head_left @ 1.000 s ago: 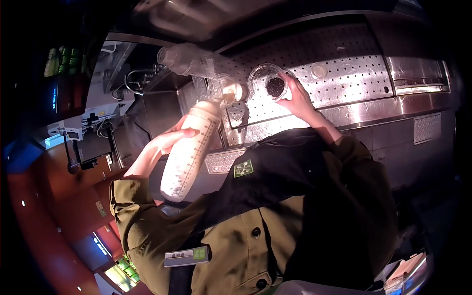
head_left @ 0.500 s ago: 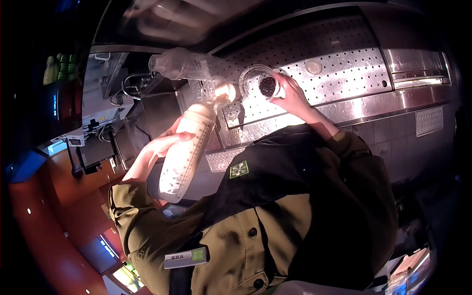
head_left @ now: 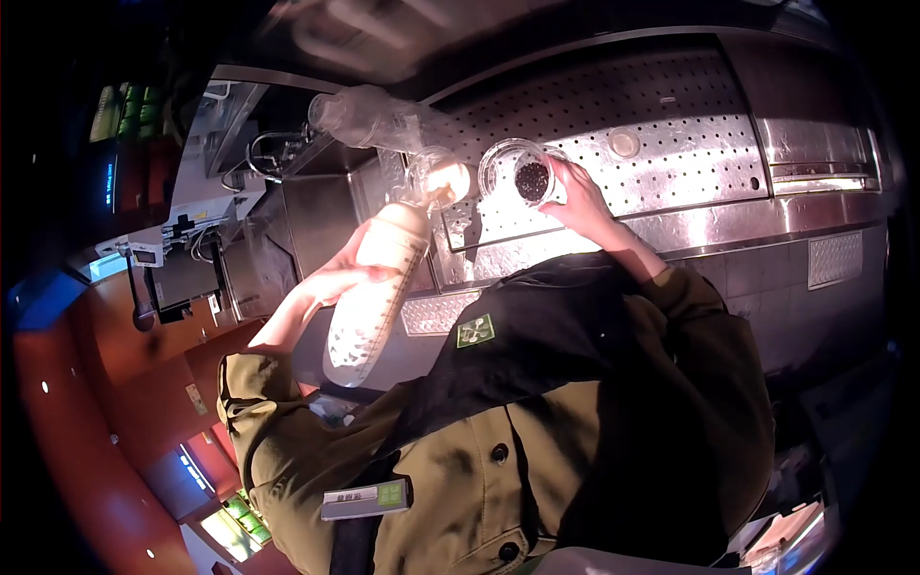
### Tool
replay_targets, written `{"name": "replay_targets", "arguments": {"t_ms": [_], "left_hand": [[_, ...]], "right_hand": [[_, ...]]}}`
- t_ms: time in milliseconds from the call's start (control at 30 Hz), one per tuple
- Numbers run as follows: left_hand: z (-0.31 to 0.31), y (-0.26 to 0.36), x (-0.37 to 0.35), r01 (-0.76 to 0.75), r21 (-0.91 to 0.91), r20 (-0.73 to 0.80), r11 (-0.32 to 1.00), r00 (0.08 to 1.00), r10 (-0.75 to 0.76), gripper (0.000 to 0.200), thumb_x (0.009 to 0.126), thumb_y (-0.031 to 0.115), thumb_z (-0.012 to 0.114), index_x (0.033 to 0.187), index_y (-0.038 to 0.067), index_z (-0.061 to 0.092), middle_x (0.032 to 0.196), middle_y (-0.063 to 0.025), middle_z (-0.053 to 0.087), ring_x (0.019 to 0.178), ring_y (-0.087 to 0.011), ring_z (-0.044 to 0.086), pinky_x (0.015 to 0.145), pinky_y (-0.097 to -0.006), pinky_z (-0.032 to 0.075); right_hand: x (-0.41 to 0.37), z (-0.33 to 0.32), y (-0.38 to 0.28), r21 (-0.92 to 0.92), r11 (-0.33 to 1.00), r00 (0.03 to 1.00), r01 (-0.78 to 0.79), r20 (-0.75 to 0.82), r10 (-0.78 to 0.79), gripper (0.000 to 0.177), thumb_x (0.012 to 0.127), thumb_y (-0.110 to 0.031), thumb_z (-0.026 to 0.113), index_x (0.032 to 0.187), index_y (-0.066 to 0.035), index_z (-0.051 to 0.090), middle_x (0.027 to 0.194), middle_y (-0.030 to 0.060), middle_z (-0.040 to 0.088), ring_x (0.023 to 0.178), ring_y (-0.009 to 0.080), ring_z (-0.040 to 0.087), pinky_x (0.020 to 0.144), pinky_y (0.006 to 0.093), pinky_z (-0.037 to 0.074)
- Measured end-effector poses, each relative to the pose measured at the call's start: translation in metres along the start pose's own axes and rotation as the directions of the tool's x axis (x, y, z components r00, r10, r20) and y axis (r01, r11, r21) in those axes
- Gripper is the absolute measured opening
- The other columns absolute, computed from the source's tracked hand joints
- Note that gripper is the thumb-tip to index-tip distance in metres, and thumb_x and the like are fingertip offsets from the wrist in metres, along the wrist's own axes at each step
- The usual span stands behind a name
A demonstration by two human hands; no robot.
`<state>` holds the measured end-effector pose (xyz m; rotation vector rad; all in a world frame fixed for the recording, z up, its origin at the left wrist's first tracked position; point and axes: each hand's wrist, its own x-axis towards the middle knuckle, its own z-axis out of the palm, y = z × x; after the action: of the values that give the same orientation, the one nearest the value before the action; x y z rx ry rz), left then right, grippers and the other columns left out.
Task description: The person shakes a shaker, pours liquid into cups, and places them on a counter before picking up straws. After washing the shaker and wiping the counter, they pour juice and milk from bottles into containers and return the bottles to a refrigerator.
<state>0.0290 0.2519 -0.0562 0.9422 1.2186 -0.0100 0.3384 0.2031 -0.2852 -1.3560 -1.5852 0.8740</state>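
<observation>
My left hand (head_left: 350, 273) is wrapped round a tall shaker (head_left: 376, 302) with scale marks, filled with a pale milky liquid. The shaker is tilted, its mouth at the rim of a clear cup (head_left: 422, 172) that has pale liquid in it. To the right, my right hand (head_left: 583, 201) grips a second clear cup (head_left: 505, 153) holding dark pearls (head_left: 532, 180) at its bottom. Behind the first cup, an empty-looking clear shaker (head_left: 359, 117) lies tilted towards the left.
The perforated steel drain tray (head_left: 671, 158) extends to the right, with a small round translucent lid or disc (head_left: 624, 144) on it. A steel sink (head_left: 316, 216) lies at the left. Behind it is a tap (head_left: 264, 153).
The whole view has shifted slightly, moving the counter things a little right and down. Both hands keep their holds, and the left shaker's mouth stays at the cup's rim.
</observation>
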Motion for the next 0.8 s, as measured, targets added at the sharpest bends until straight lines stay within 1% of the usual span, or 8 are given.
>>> {"name": "replay_targets", "arguments": {"t_ms": [33,133,233,433,533,633,733,800], "left_hand": [[0.001,0.001,-0.001,-0.012,-0.010,-0.006,1.000,1.000,0.012,0.093,0.069,0.010,0.072,0.141,0.015,0.014,0.123,-0.0094,0.045,0.113,-0.0209,0.047,0.094,-0.0362,0.042],[-0.011,-0.012,-0.002,-0.026,-0.020,-0.009,0.999,1.000,0.026,0.100,0.069,0.005,0.071,0.144,0.017,0.007,0.135,-0.0091,0.037,0.123,-0.0210,0.040,0.099,-0.0367,0.036],[-0.015,-0.023,-0.001,-0.079,-0.053,-0.021,0.995,0.997,0.078,0.102,0.069,0.002,0.072,0.144,0.018,0.004,0.137,-0.0086,0.034,0.124,-0.0210,0.039,0.100,-0.0368,0.035],[-0.021,-0.027,0.001,-0.084,-0.079,-0.027,0.993,0.996,0.082,0.104,0.068,0.000,0.072,0.144,0.018,0.003,0.138,-0.0088,0.033,0.123,-0.0210,0.039,0.100,-0.0377,0.037],[-0.024,-0.026,0.001,-0.123,-0.068,0.029,0.990,0.992,0.125,0.105,0.068,0.001,0.073,0.144,0.017,0.003,0.138,-0.0090,0.033,0.123,-0.0211,0.039,0.100,-0.0379,0.037],[-0.020,-0.023,0.000,-0.094,-0.075,0.010,0.993,0.995,0.095,0.107,0.068,-0.005,0.072,0.144,0.017,0.001,0.136,-0.0095,0.034,0.122,-0.0217,0.040,0.098,-0.0371,0.040],[-0.025,-0.037,0.001,-0.175,-0.113,0.000,0.978,0.984,0.176,0.110,0.066,-0.003,0.074,0.144,0.017,-0.001,0.138,-0.0104,0.031,0.124,-0.0222,0.038,0.099,-0.0380,0.039],[-0.028,-0.051,0.003,-0.248,-0.086,-0.028,0.965,0.969,0.246,0.113,0.063,0.000,0.076,0.143,0.015,-0.001,0.139,-0.0113,0.029,0.126,-0.0227,0.035,0.100,-0.0385,0.038]], "right_hand": [[0.001,0.000,0.000,-0.006,1.000,1.000,-0.001,0.018,0.001,0.073,0.071,-0.034,0.071,0.130,-0.006,0.039,0.125,0.0176,0.049,0.117,0.0314,0.046,0.097,0.0400,0.036],[0.001,-0.001,-0.005,0.031,0.998,0.995,-0.060,0.077,0.058,0.074,0.071,-0.033,0.071,0.131,-0.007,0.038,0.125,0.0172,0.049,0.116,0.0317,0.047,0.096,0.0388,0.038],[-0.001,0.001,-0.003,0.030,0.998,0.995,-0.058,0.089,0.055,0.074,0.070,-0.031,0.072,0.131,-0.007,0.037,0.124,0.0170,0.049,0.115,0.0318,0.048,0.094,0.0377,0.040],[0.000,0.004,0.000,0.029,0.999,0.996,-0.040,0.087,0.038,0.073,0.069,-0.029,0.073,0.130,-0.007,0.038,0.126,0.0173,0.048,0.116,0.0324,0.047,0.095,0.0381,0.040],[-0.002,0.004,0.000,0.029,0.998,0.994,-0.047,0.097,0.044,0.073,0.069,-0.029,0.073,0.130,-0.007,0.039,0.127,0.0170,0.047,0.117,0.0327,0.047,0.095,0.0385,0.040],[-0.003,0.007,0.003,0.045,0.999,0.996,-0.004,0.092,0.000,0.073,0.069,-0.028,0.073,0.130,-0.008,0.039,0.127,0.0168,0.048,0.116,0.0327,0.048,0.095,0.0385,0.041],[-0.002,0.005,-0.001,0.045,0.999,0.995,0.000,0.096,-0.004,0.072,0.069,-0.026,0.073,0.130,-0.008,0.039,0.127,0.0169,0.048,0.117,0.0327,0.047,0.095,0.0383,0.041],[0.001,0.006,-0.005,0.057,0.998,0.994,-0.006,0.108,0.000,0.071,0.069,-0.025,0.072,0.129,-0.008,0.039,0.127,0.0169,0.048,0.117,0.0324,0.047,0.095,0.0378,0.040]]}}
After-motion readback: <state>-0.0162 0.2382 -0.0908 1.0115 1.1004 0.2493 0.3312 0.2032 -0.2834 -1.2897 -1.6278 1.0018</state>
